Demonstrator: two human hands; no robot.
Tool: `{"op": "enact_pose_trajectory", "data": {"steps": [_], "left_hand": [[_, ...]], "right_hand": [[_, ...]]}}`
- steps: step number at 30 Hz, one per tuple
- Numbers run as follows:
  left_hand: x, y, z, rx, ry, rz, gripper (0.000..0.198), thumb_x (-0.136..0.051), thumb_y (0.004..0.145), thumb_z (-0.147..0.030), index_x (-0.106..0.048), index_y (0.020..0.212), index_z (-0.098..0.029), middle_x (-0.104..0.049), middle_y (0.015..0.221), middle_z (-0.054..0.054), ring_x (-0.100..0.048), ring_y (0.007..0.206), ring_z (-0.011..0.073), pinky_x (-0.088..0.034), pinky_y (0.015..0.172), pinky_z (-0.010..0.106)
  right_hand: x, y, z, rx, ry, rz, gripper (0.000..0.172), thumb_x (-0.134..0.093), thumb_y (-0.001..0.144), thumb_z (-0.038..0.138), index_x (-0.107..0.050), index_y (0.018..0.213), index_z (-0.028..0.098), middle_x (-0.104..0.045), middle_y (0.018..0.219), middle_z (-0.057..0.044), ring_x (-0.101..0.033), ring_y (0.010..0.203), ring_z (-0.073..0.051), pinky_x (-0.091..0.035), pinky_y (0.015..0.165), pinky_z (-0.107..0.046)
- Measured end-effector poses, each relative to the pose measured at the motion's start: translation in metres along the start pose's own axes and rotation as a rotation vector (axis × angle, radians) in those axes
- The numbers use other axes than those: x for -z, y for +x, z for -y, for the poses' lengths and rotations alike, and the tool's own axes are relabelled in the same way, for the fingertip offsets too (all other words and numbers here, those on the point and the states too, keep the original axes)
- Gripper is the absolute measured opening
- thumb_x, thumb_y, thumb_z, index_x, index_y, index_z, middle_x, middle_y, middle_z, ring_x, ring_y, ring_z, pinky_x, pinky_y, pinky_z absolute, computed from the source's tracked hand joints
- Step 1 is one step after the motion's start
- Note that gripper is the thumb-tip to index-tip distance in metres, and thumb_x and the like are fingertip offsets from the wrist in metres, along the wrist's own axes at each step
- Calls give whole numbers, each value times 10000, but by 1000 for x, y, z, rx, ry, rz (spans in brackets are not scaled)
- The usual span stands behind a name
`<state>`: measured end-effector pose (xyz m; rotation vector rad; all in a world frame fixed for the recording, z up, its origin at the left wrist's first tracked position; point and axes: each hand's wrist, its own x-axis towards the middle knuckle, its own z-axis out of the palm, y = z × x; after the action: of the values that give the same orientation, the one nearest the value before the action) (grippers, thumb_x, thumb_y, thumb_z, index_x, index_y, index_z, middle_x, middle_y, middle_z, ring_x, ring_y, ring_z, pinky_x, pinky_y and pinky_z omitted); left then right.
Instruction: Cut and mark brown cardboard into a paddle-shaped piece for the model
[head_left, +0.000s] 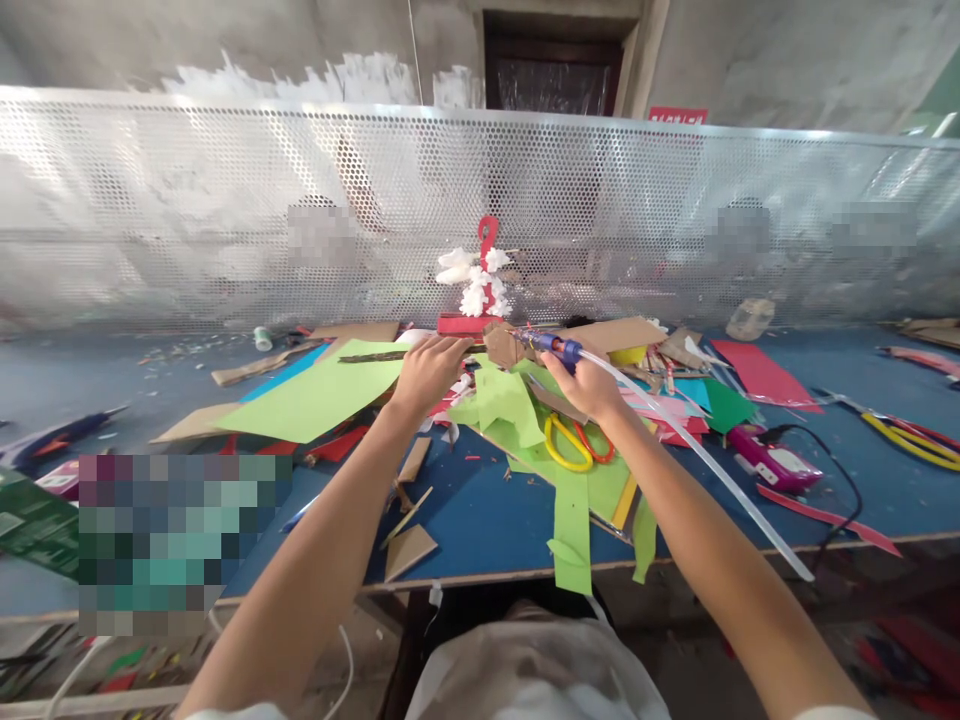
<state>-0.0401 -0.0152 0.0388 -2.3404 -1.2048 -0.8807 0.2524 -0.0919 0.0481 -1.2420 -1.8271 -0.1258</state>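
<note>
A: so what's being held mid-frame?
B: a dark stick point(371, 356) is gripped by the left hand point(433, 372), and a blue glue gun point(562, 348) by the right hand point(589, 385), near a brown piece point(502, 346).

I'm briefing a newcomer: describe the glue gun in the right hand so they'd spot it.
Along the back of the blue table runs a perforated metal screen. Before its middle, the right hand grips a blue glue gun. A long translucent stick trailing from its rear sets it apart from the green paper nearby.
</note>
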Motion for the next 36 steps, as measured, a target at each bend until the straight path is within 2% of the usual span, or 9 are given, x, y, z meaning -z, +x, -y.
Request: {"op": "enact_pose_trajectory", "data": {"steps": [4, 7, 15, 24, 32, 36], "left_hand": [[1, 0, -3, 1, 6, 1, 402, -562, 975, -196, -767, 1314, -263, -827, 1189, 116, -761, 1115, 322, -567, 996, 471], [1, 0, -4, 12, -15, -3, 415, -572, 960, -186, -767, 1316, -273, -828, 1202, 111, -758, 1130, 316, -561, 1012, 469], [-2, 1, -4, 21, -9, 8, 396, -513, 1006, -212, -780, 1296, -245, -833, 1178, 124, -762, 1144, 332, -561, 1015, 489], [4, 1, -3, 65, -6, 35, 438, -600, 887, -134, -787, 1271, -226, -823, 1193, 146, -762, 1139, 362, -569, 1015, 505], [-6, 1, -4, 17, -10, 17, 456, -553, 930, -153, -783, 1314, -248, -832, 1208, 124, -767, 1123, 324, -574, 995, 477], [-10, 1, -2, 5, 16, -13, 468, -547, 924, -132, -784, 1307, -259, -843, 1183, 98, -774, 1088, 281, -571, 973, 429]], "right_hand": [[-1, 0, -2, -39, -41, -4, 560, -433, 1065, 680, -741, 1093, 212, -784, 1042, -153, -721, 1047, -345, -516, 906, -410], [-4, 1, -5, -33, -60, -8, 564, -422, 1073, 659, -762, 1133, 212, -794, 1073, -163, -725, 1080, -353, -517, 896, -413], [-7, 2, -5, -25, -98, -51, 594, -420, 1070, 680, -787, 1152, 221, -806, 1010, -144, -747, 1045, -331, -522, 847, -388], [-2, 0, -7, -77, -139, -16, 659, -395, 1063, 700, -806, 1070, 184, -811, 941, -155, -747, 868, -314, -493, 741, -374], [-7, 2, -3, -49, -124, -10, 639, -410, 1074, 695, -804, 1133, 196, -820, 1004, -152, -761, 964, -316, -511, 789, -373], [-12, 0, -1, -24, -116, -15, 643, -409, 1066, 732, -787, 1079, 212, -802, 962, -139, -755, 957, -317, -512, 772, -371]]}}
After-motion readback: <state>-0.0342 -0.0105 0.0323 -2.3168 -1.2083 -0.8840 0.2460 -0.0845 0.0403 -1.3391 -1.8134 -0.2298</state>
